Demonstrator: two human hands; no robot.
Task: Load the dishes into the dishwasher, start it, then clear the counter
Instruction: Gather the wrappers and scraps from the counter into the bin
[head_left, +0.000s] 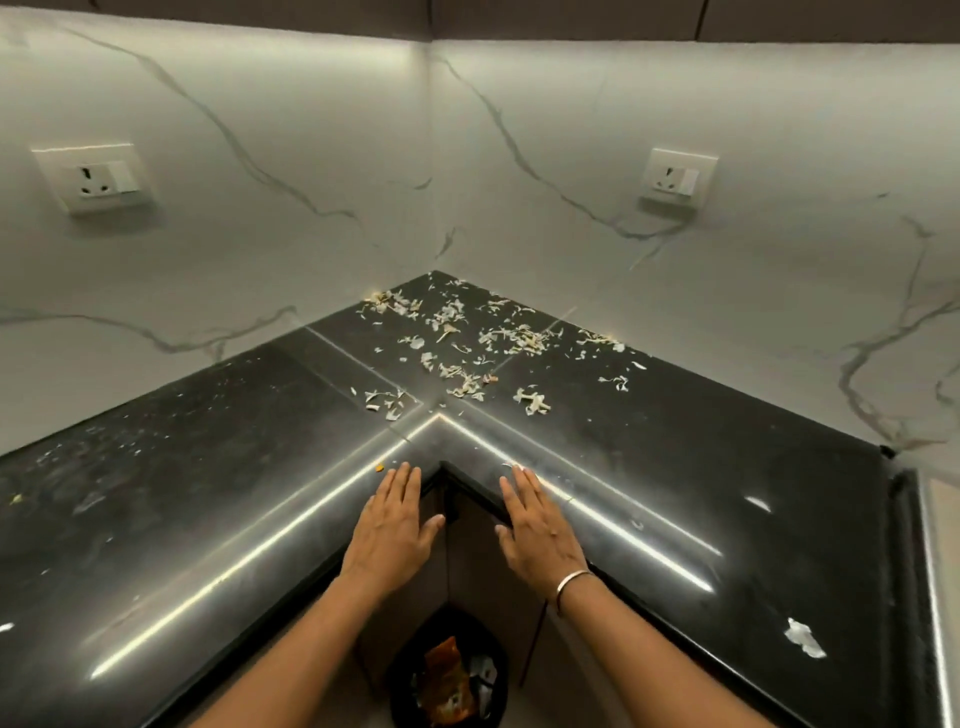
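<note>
Left hand (395, 525) and right hand (540, 530) rest flat on 1 counter (208, 493) beneath 2 sockets (93, 179) (678, 178).

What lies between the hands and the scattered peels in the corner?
Head view: mostly bare black counter. An orange crumb lies by the left hand, a pale fleck by the right hand, both short of the peels.

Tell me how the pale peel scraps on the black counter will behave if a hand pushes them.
The peel scraps look thin and curled, so probably very light and apt to scatter. The glossy counter should let them slide easily, though flat flakes may cling.
</note>
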